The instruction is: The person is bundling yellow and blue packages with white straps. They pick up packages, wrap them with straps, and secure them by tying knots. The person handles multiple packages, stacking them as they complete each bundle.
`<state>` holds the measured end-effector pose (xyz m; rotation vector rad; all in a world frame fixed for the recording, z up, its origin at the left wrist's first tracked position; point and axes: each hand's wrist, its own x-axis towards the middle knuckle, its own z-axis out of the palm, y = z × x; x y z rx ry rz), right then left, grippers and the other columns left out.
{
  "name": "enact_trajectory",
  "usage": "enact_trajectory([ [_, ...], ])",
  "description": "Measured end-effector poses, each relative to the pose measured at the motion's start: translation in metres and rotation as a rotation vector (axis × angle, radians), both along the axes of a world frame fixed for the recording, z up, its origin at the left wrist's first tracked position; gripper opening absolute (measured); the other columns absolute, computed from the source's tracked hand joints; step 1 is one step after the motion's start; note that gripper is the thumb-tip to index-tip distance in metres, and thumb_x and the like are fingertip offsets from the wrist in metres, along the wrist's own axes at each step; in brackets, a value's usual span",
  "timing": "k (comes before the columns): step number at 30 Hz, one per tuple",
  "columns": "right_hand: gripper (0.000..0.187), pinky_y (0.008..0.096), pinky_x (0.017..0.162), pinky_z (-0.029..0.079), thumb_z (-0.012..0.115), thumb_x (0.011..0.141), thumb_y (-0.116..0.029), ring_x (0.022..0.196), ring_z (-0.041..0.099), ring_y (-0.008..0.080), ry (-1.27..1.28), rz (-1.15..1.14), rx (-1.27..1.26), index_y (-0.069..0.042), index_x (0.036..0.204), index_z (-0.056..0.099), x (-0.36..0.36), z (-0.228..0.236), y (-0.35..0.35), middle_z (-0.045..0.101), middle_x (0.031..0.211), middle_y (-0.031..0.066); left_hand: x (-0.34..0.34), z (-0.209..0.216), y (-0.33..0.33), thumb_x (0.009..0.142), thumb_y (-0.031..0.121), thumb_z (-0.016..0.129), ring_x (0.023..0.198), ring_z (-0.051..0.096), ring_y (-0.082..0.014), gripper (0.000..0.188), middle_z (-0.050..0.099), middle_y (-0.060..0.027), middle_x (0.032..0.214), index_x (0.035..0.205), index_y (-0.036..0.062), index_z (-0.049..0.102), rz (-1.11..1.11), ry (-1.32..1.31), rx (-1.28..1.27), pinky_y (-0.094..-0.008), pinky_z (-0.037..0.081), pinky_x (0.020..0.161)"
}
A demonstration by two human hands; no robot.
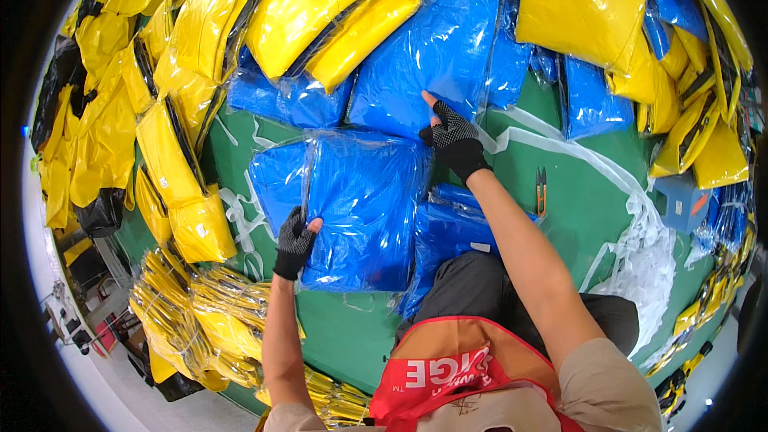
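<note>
A clear-wrapped, folded blue packet (364,204) lies before me, overlapping another blue packet (276,172) at its left. At its left edge rests my left hand (294,246), in a black fingerless glove, thumb spread apart from the fingers on the plastic. My right hand (458,142), gloved the same way, reaches over the lower right part of a larger wrapped blue packet (432,44) farther off. Its index finger is stretched out onto the wrapping, and the thumb stands apart. Neither hand visibly grips anything. The undersides of the fingers are hidden.
Yellow wrapped packets (336,0) are heaped at the far side and left. Bundled yellow packets (172,304) lie near left. An orange-handled snipping tool (542,192) rests on the green surface (584,192). White strips (640,272) and a blue container (680,204) are at the right.
</note>
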<state>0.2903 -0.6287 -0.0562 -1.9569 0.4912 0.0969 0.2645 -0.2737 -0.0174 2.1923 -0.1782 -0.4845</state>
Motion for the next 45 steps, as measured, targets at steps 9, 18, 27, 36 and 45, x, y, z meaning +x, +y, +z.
enact_trajectory([
  [9, 0.021, 0.0410, 0.072, 0.047, 0.053, 0.081, -0.023, 0.079, 0.060, 0.0340, -0.020, 0.025, 0.195, -0.006, 0.084, 0.066, -0.009, -0.014, 0.007, 0.063, 0.087, 0.0178, -0.039, 0.062, -0.026, 0.081, 0.013, 0.062, 0.059, 0.042, -0.0112, 0.028, 0.043, -0.0032, 0.062, 0.062, -0.0022, 0.049, 0.333, 0.013, 0.041, -0.0275, 0.032, 0.055],
  [18, 0.064, 0.0361, 0.096, 0.036, 0.050, 0.083, -0.053, 0.113, 0.048, 0.0310, 0.092, -0.054, 0.573, -0.002, 0.121, 0.049, -0.035, -0.014, 0.061, 0.048, 0.125, 0.0192, -0.035, 0.133, -0.048, 0.079, 0.014, 0.066, 0.051, 0.037, -0.0077, 0.028, 0.043, 0.0015, 0.053, 0.060, 0.0028, 0.047, 0.383, 0.092, 0.141, -0.0245, 0.030, 0.048],
  [27, 0.068, 0.0326, 0.094, 0.037, 0.069, 0.073, -0.044, 0.109, 0.049, 0.0248, 0.036, -0.489, 0.895, 0.002, 0.120, 0.050, -0.033, -0.039, 0.082, 0.050, 0.122, 0.0172, -0.002, 0.056, -0.028, 0.067, 0.012, 0.066, 0.105, 0.048, -0.0364, 0.056, 0.052, -0.0234, 0.106, 0.116, 0.0010, 0.043, -0.223, -0.549, 0.818, -0.0443, 0.035, 0.093],
  [36, 0.046, 0.0321, 0.084, 0.042, 0.069, 0.075, -0.038, 0.095, 0.054, 0.0197, 0.081, -0.508, 0.791, 0.001, 0.099, 0.060, -0.035, -0.020, 0.068, 0.059, 0.103, 0.0111, 0.055, -0.043, -0.178, 0.076, 0.040, 0.056, 0.108, 0.050, -0.0270, 0.044, 0.059, -0.0109, 0.108, 0.108, 0.0098, 0.058, -0.512, -0.482, 0.542, -0.0455, 0.018, 0.106],
  [45, 0.064, 0.0335, 0.084, 0.039, 0.050, 0.085, -0.051, 0.099, 0.050, 0.0243, -0.176, -0.711, 0.744, 0.003, 0.118, 0.047, -0.018, -0.002, 0.018, 0.052, 0.112, 0.0151, 0.026, -0.054, -0.170, 0.076, 0.027, 0.056, 0.114, 0.046, -0.0279, 0.028, 0.059, -0.0091, 0.110, 0.099, 0.0147, 0.064, -0.807, -0.592, 0.391, -0.0482, 0.020, 0.105],
])
